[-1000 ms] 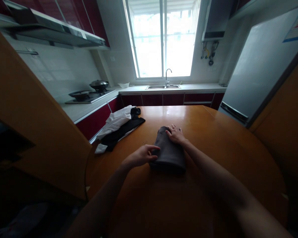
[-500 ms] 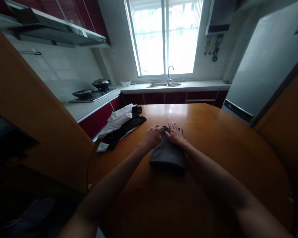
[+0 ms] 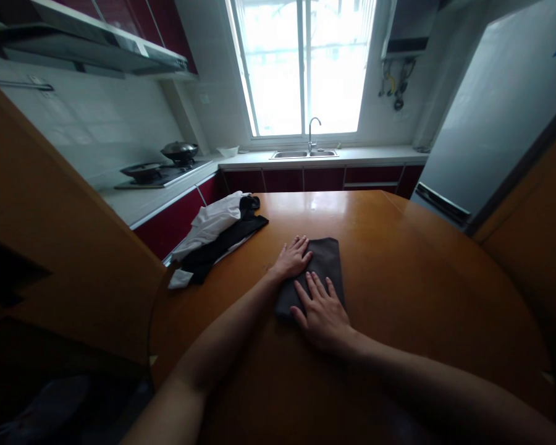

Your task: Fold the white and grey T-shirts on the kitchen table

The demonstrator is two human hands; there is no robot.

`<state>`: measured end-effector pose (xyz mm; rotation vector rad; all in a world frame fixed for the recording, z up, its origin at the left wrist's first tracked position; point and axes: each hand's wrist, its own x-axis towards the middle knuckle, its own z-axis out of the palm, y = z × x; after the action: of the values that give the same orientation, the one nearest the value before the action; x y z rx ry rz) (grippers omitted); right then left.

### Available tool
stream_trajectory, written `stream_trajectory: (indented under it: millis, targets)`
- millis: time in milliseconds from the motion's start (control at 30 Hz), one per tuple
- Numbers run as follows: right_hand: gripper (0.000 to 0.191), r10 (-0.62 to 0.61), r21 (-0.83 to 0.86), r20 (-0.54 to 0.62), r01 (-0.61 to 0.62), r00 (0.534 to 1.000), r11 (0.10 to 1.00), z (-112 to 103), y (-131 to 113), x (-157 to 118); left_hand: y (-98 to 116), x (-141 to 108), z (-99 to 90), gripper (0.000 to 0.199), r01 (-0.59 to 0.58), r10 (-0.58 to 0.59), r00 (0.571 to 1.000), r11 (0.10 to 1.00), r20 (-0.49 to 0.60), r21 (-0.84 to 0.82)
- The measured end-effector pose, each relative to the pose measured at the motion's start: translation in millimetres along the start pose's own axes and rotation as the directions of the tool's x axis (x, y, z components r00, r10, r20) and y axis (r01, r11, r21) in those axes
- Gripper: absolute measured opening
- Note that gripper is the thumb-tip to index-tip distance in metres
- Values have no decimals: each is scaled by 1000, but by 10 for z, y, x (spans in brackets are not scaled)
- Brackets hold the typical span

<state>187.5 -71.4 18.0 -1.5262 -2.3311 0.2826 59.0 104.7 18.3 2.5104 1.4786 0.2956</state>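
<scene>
A dark grey folded piece of clothing [image 3: 327,256] lies flat on the wooden table [image 3: 398,266] in front of me; its exact kind does not show. My left hand [image 3: 294,257] rests palm down on its left edge, fingers stretched toward the far end. Across the near part of the cloth lies my right hand [image 3: 323,312], palm down with the fingers spread. Neither hand grips anything. The near right corner of the cloth is hidden under my right hand.
White and black clothes [image 3: 217,232] lie in a loose heap at the table's left edge. Beyond the table are a counter with a sink [image 3: 303,154] and a stove [image 3: 162,176] with pans. A fridge [image 3: 495,117] stands at the right.
My right hand has slid from the far end of the cloth back to its near part. My left hand has uncurled and now lies flat on the left edge. The view has shifted slightly.
</scene>
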Motion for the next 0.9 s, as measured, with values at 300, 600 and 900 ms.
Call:
stream_trajectory:
  millis: [300, 600, 900]
  targets:
    - [59, 209, 18, -183, -209, 961, 978, -433, 601, 873, -45, 22, 48, 62, 6, -6, 1000, 1000, -9, -17]
    - [66, 229, 31, 48, -231, 972, 972, -165, 1148, 1212, -1, -4, 39, 60, 15, -15, 1000, 1000, -26, -17]
    - [63, 125, 15, -123, -124, 985, 992, -261, 429, 442, 132, -438, -226, 54, -96, 94, 995, 993, -38, -63]
